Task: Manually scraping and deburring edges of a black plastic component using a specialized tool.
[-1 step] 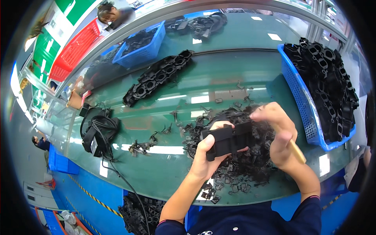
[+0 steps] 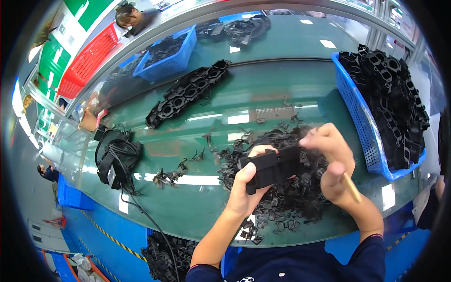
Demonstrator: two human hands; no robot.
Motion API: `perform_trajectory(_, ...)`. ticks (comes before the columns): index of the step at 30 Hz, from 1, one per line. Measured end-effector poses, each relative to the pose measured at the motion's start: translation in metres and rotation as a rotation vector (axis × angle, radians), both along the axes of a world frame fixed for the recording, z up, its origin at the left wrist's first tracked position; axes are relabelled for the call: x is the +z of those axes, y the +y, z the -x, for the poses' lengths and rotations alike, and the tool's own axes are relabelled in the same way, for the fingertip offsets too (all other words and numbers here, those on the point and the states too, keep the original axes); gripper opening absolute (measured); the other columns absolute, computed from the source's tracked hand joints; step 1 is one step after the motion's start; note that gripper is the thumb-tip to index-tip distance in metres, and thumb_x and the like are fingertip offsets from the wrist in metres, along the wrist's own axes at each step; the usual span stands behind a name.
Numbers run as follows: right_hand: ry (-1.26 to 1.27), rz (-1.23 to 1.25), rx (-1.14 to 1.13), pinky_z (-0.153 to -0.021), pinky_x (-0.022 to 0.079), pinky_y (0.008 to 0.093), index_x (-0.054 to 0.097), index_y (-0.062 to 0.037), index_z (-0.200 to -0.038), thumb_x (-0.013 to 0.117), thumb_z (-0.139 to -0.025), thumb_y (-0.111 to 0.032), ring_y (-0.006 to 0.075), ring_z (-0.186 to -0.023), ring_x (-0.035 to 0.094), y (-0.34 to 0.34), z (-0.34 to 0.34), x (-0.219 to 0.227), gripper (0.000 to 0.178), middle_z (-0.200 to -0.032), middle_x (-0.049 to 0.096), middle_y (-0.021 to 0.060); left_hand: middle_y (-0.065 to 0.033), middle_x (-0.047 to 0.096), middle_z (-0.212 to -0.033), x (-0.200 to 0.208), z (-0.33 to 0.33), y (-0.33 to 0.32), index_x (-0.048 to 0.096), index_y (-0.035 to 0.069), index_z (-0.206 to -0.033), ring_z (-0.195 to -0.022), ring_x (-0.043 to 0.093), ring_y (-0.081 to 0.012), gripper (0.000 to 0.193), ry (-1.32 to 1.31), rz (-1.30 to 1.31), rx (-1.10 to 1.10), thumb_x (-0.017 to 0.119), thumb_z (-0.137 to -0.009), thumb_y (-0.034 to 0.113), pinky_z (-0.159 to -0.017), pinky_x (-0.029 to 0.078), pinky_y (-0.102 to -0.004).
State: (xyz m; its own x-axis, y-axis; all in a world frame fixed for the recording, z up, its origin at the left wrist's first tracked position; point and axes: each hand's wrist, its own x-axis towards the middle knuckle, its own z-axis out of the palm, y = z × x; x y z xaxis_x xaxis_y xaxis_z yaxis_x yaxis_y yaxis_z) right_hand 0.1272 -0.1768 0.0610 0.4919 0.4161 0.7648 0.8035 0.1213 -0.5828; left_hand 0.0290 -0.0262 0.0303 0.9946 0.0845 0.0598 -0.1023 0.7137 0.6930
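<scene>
My left hand [image 2: 244, 183] grips a black moulded plastic part [image 2: 272, 170], thumb on its near left end and fingers round the far side. The part is held above a pile of small black plastic scraps [image 2: 296, 202]. At the part's right end is my right hand [image 2: 336, 160], bent and closed around a slim stick-like tool with a yellowish handle [image 2: 351, 188]. Its handle sticks out below the palm; the tool's working end cannot be made out. Whether the right fingertips touch the part is unclear.
A blue basket [image 2: 371, 141] full of black parts stands at right. Further off on the green table [image 2: 206, 141] lies a long black part [image 2: 183, 96]. Left is a bundle of black cable [image 2: 120, 155], its cord hanging over the edge. A frame rail [image 2: 263, 7] crosses the far side.
The yellowish handle in my right hand has shifted slightly left and toward me. My left hand and the black part stay nearly where they were.
</scene>
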Motion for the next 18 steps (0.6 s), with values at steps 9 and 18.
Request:
perform_trajectory(9,-0.172,0.037,-0.013,-0.084,0.044,0.0407,0.058,-0.0044,-0.093,0.068,-0.070,0.002,0.0269,-0.090,0.063,0.006,0.010,0.006,0.026,-0.095,0.067,0.0106,-0.0146,0.049,-0.113,0.006,0.002,-0.002,0.039,0.007,-0.118,-0.109,0.052,-0.0269,0.058,0.036,-0.111,0.084,0.055,-0.078,0.046,-0.092,0.045,-0.0440)
perform_trajectory(18,-0.215,0.109,0.027,-0.089,0.041,0.0463,0.063,-0.0068,-0.079,0.074,-0.063,-0.006,0.0261,-0.094,0.062,0.012,0.011,0.000,0.020,-0.099,0.064,0.0093,-0.0098,0.050,-0.113,0.001,0.005,-0.003,0.042,0.008,-0.121,-0.103,0.053,-0.0213,0.071,0.155,-0.177,0.139,0.056,-0.073,0.058,-0.085,0.047,-0.0367)
